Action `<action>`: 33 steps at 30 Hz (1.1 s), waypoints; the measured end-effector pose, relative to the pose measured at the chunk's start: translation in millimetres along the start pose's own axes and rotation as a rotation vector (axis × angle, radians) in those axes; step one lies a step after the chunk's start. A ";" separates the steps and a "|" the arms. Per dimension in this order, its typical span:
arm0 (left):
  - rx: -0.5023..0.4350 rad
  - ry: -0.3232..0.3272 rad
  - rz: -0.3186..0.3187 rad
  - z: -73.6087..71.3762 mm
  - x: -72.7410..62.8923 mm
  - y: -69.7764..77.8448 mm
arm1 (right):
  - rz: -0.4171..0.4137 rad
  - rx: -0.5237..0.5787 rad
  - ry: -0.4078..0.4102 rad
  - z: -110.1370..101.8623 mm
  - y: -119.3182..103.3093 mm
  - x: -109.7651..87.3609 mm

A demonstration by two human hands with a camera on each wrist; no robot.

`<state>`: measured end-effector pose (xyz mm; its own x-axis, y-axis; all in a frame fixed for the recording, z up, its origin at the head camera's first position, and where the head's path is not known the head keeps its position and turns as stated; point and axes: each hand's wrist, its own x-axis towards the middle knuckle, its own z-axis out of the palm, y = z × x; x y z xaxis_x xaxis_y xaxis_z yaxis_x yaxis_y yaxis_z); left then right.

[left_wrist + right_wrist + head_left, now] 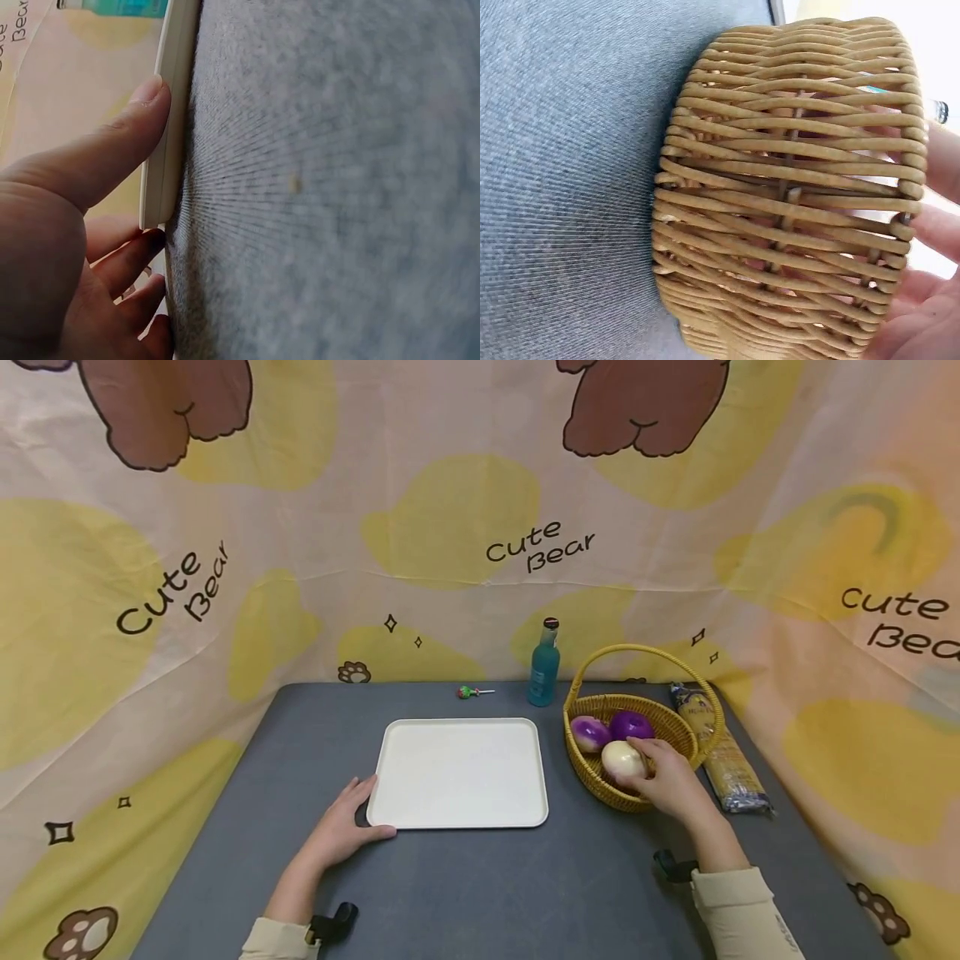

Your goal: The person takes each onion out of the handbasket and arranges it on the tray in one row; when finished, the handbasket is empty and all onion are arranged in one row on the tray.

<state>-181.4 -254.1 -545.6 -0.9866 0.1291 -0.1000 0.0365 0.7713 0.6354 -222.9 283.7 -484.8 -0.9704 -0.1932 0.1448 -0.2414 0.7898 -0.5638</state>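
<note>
My right hand (670, 781) reaches into the yellow wicker basket (600, 789) and pinches a white onion (623, 761) between thumb and fingers. Behind the onion lie a purple-and-white round vegetable (590, 734) and a deep purple one (632, 725). The basket's woven side (780, 187) hides the onion in the right wrist view. My left hand (345, 828) touches the near left corner of the white tray (459, 772), its thumb along the front edge and its fingers spread by the left edge. In the left wrist view the thumb rests on the tray's rim (174, 112).
Behind the basket's left side stands a blue-green bottle (544, 668). A lollipop (472, 692) lies behind the tray. To the basket's right is a long plastic packet (727, 760). The basket's tall handle (637, 648) arches over it. A patterned cloth (450, 527) hangs behind the grey table (480, 893).
</note>
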 end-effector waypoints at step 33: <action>-0.046 -0.025 -0.031 -1.7 -2.6 1.1 | -0.020 0.216 0.019 6.7 -58.4 2.8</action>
<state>-179.1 -254.7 -543.4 -0.9828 0.1212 -0.1392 -0.0024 0.7456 0.6664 -211.5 233.2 -456.8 -0.9657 -0.1944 0.1721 -0.2579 0.6423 -0.7217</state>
